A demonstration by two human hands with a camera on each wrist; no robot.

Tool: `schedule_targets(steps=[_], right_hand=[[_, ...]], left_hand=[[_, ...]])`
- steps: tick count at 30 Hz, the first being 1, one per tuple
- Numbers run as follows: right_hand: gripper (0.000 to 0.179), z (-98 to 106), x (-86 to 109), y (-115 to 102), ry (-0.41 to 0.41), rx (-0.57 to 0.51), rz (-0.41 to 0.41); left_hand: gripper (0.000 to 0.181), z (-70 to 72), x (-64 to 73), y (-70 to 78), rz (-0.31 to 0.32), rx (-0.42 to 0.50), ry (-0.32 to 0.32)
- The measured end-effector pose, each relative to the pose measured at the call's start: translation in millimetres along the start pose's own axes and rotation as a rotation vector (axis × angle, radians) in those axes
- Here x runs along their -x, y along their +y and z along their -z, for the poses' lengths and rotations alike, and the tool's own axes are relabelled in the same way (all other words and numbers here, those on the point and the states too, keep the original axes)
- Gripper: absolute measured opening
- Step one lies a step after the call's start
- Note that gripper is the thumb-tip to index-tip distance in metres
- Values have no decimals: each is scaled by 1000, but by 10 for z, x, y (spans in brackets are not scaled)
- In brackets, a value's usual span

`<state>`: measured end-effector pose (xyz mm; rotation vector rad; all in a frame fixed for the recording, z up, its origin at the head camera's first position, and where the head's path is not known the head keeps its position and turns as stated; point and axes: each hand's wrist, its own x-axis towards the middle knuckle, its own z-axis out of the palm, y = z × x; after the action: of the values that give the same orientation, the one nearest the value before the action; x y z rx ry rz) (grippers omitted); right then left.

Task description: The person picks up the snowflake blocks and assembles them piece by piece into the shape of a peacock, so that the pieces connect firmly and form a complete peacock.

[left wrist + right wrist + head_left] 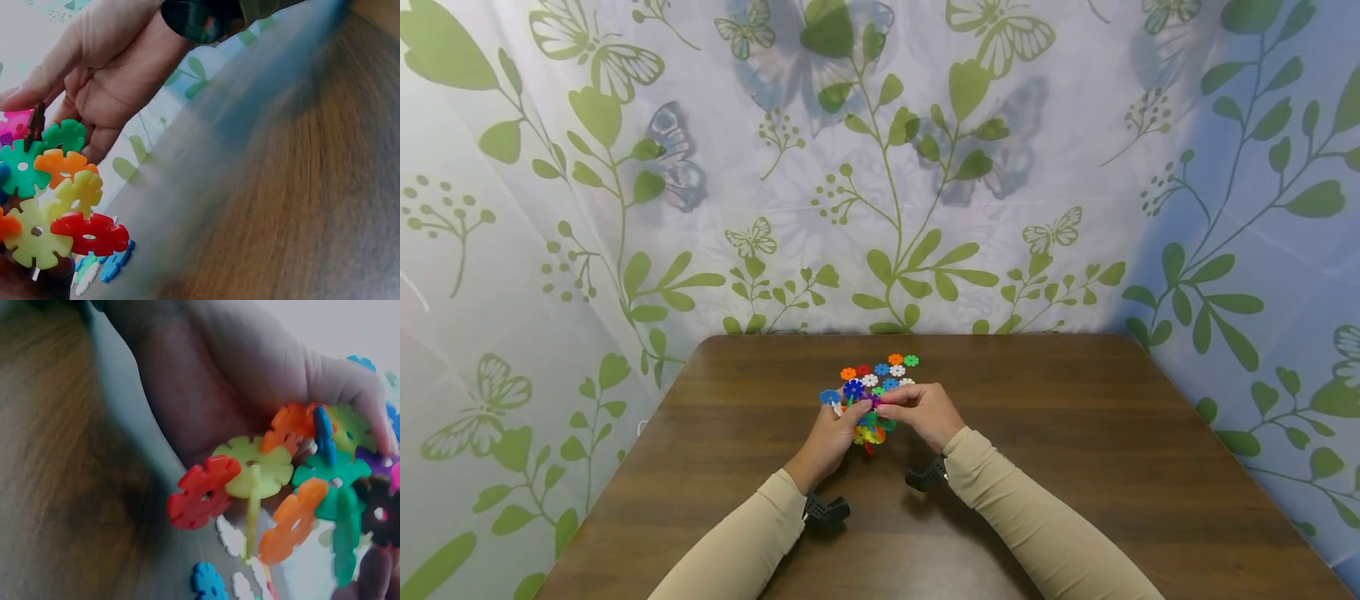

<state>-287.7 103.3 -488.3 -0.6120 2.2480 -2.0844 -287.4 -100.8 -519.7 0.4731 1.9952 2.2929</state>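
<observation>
A cluster of interlocked flower-shaped plastic discs (862, 436), slotted round the rims, is held above the table between both hands. My left hand (825, 446) grips it from the left, thumb on top. From the right, my right hand (931, 414) pinches a pink disc (19, 120) at the upper part of the cluster, close to the left thumb. Lower down hang a red disc (199, 497) and yellow discs (25, 247). Orange (294, 525), green (334, 478) and dark brown discs join at differing angles. Some fingertips are hidden behind the pieces.
Loose flower discs in several colours lie just beyond the hands on the brown wooden table (1045, 400), among them an orange one (847, 374), a white one (897, 371) and a green one (912, 361). A leaf-patterned curtain (880, 208) hangs behind the table.
</observation>
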Motion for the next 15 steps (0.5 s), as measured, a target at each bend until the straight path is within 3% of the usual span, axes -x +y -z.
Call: schedule_targets(steps=[6,9,13,15], right_hand=[[18,-10,-1,-36,-1,11,10],[19,-11,-8,-17,-3,4,14],[22,35,-42,40,7,20,13],[28,97,-79,77,32,40,7]], left_hand=[[59,19,-20,13,31,2,9],[58,24,-29,-10,12,14,16],[50,-2,-35,-49,-16,71,51],[52,-16,-34,-58,4,94,83]])
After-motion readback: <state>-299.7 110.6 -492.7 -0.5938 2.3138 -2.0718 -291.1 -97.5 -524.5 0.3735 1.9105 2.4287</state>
